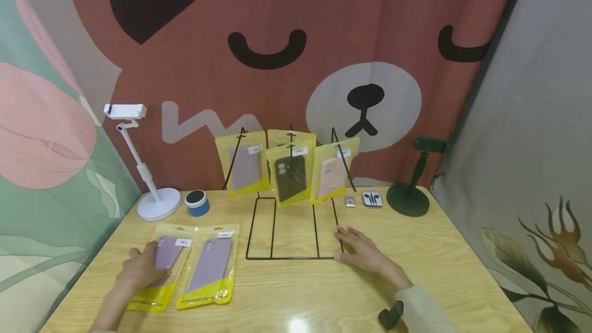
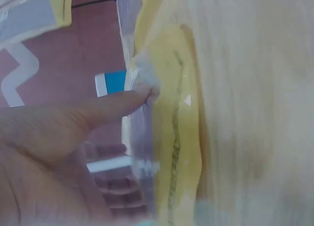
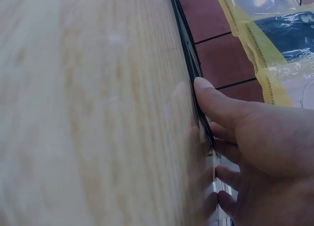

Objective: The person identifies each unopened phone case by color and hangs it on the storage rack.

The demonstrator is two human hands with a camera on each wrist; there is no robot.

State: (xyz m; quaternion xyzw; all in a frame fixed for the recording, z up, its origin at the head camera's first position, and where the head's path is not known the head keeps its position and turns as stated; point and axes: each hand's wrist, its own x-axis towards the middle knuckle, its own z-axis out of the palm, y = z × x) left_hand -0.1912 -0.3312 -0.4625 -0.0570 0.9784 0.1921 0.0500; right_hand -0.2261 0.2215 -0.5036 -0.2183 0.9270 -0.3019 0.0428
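In the head view, my left hand point(image 1: 137, 271) holds the left of two bagged phone cases point(image 1: 168, 256) at the table's left. Its thumb presses the clear and yellow bag point(image 2: 174, 118) in the left wrist view, while the fingers are partly hidden. Beside it lies another bagged purple phone case point(image 1: 210, 263). My right hand point(image 1: 363, 252) touches the right side of a black wire display rack point(image 1: 296, 258), thumb near the front corner. On the rack hang bagged cases: a purple one point(image 1: 245, 167), a black one point(image 1: 291, 178) with another bag behind, and a pink one point(image 1: 332, 176).
A white phone stand point(image 1: 159, 204) and a blue and white round container point(image 1: 198, 204) are at the back left. Back right are a small silver device point(image 1: 349, 201), boxed earphones point(image 1: 372, 199) and a dark green stand point(image 1: 408, 200). A patterned curtain point(image 1: 259, 91) hangs behind.
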